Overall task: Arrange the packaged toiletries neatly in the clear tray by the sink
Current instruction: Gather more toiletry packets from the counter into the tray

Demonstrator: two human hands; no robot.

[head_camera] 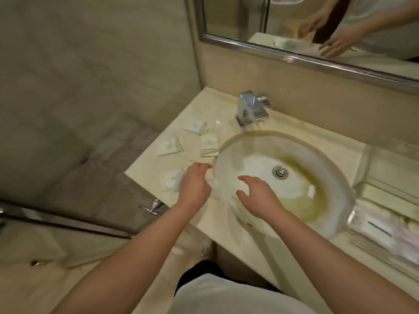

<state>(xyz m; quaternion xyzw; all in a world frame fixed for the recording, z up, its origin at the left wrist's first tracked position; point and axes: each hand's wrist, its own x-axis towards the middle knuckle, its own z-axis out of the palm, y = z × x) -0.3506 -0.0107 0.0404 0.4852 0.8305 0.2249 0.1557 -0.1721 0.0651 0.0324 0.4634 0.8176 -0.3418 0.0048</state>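
Observation:
Several cream toiletry packets lie on the counter left of the sink: one at the back (pixel 195 127), one to the left (pixel 170 147), one at the basin's rim (pixel 209 146). A faint clear tray outline (pixel 218 126) seems to surround them, but its edges are hard to tell. Another packet (pixel 169 181) lies at the counter's front edge. My left hand (pixel 195 183) hovers over that packet with loosely curled fingers, and I see nothing in it. Over the left side of the basin, my right hand (pixel 257 196) is held with spread fingers and is empty.
The stained oval sink (pixel 335 177) fills the counter's middle, with a chrome tap (pixel 250 108) behind it. A blurred clear container with pale items (pixel 383 223) stands to the right. A mirror (pixel 317 23) hangs above. The counter's left edge drops off to the floor.

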